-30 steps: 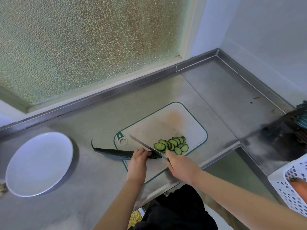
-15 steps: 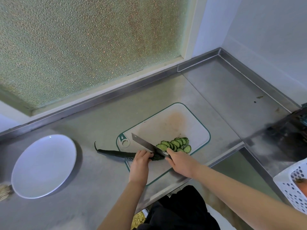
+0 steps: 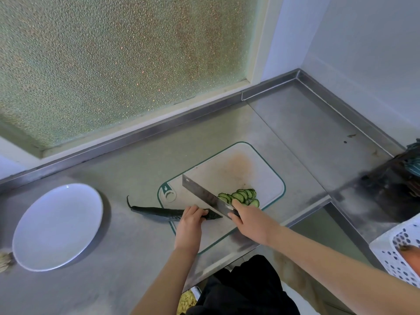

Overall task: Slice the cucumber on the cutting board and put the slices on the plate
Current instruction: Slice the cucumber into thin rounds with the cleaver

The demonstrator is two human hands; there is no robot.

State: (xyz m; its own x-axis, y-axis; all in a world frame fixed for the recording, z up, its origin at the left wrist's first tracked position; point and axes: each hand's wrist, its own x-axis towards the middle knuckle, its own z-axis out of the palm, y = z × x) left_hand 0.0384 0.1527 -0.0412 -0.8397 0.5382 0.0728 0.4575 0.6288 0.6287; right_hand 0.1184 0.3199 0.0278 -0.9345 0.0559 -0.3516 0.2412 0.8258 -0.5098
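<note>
A dark green cucumber [image 3: 156, 212] lies across the left edge of the white, green-rimmed cutting board [image 3: 238, 171], its stem end out over the steel counter. My left hand [image 3: 189, 220] holds the cucumber down near its cut end, fingers curled over it. My right hand [image 3: 248, 220] grips the handle of a cleaver [image 3: 205, 196], whose blade is tilted just right of the cut end. Several cucumber slices [image 3: 243, 196] lie overlapping on the board behind the blade. An empty white plate [image 3: 56, 226] sits far left on the counter.
The steel counter [image 3: 127, 173] runs along a frosted window, and its front edge steps back right of the board. A white perforated basket [image 3: 395, 253] holding something orange stands at the right edge. Dark objects [image 3: 409, 164] sit at the far right.
The cleaver has lifted and its blade now shows more of its flat side. The row of slices has grown slightly, and my left hand stays on the cucumber.
</note>
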